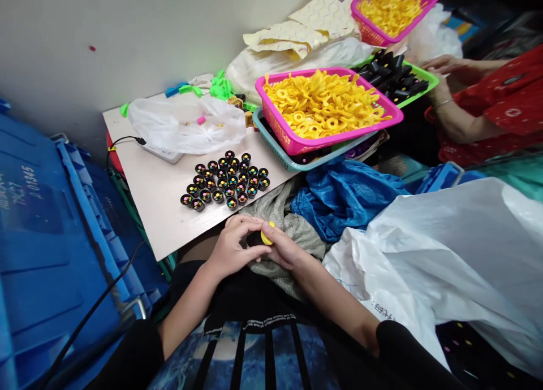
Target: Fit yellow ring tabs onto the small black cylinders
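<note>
Over my lap, my left hand [231,246] is closed around a small black cup [254,239]. My right hand [283,250] meets it from the other side, its thumb and fingers on a yellow plastic cap [266,238] at the cup's end. Whether the cap is fully seated on the cup I cannot tell, since fingers cover part of both. Just beyond my hands, several black cups with small coloured beads inside [221,182] stand upright in a cluster on the white table [156,209].
A pink basket of yellow caps [292,144] rests on a blue-grey basket [292,165]. Behind it are a green basket of black parts [430,85] and another pink basket [430,0]. Blue crates [51,237] stand left, a white sack [407,248] right. A co-worker in red [504,104] sits nearby.
</note>
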The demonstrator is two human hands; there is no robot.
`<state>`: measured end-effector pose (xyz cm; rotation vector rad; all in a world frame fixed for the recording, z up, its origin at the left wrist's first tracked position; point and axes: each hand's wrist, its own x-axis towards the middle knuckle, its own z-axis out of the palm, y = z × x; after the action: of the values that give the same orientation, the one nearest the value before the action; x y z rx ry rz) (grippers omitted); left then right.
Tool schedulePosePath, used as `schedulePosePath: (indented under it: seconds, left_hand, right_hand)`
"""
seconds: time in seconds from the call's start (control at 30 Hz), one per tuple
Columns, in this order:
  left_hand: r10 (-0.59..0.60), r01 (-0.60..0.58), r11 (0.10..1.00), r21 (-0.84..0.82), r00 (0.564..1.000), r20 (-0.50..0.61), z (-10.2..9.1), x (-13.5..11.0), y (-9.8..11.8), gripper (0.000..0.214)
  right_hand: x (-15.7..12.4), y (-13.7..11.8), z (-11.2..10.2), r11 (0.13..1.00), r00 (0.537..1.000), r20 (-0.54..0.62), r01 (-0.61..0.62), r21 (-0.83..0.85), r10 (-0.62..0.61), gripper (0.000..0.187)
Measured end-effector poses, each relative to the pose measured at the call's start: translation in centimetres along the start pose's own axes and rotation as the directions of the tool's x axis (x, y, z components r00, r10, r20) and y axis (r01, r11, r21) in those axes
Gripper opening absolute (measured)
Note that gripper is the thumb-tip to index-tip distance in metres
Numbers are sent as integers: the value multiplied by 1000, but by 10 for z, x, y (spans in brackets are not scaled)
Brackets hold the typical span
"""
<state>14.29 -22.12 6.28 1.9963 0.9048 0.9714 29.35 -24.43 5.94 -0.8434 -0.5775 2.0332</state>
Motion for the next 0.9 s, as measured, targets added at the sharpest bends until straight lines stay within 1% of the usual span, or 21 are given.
schedulePosePath:
  seconds: [0.1,0.17,0.23,0.3,0.4,0.47,0.57,0.67,0.77,0.83,0.9]
  left_hand:
    - [32,-31,997,72,999,-23,0,0,3,39]
    - [43,-41,993,113,999,-13,0,0,6,41]
    - [47,-51,987,153,998,31,-2,1,8,37]
    - [41,-58,979,195,995,90,-4,1,10,31]
    - [22,-52,972,227,991,133,-5,-3,8,32]
    - [2,-30,977,212,991,130,-3,-6,3,34]
    - [-35,24,989,144,997,73,-1,-10,-3,33]
    - [-70,65,995,70,995,71,-1,-12,-4,32]
    - [-51,50,999,16,995,89,-1,-12,-5,37]
    - [-64,67,997,-32,994,92,-1,-11,-5,41]
    - [-89,100,990,-102,990,111,0,-10,-3,43]
  right_hand:
    - [1,-2,2,998,999,-44,31,-53,-33,49]
    - [2,-3,4,996,998,-45,47,-82,-51,49]
    - [2,-3,5,992,995,-51,77,-97,-82,49]
    - [2,0,7,991,991,-82,94,-94,-101,47]
    - [4,8,7,997,992,-104,69,-44,-73,42]
    - [8,13,6,998,994,-87,66,-3,-66,42]
    - [13,18,4,992,991,-78,110,58,-105,43]
    - [11,16,3,989,993,-20,118,86,-116,48]
    - [9,13,1,985,985,-3,172,2,-172,60]
    - [9,13,0,983,985,-9,171,-74,-172,63]
    - [11,16,0,979,986,-45,155,-132,-162,63]
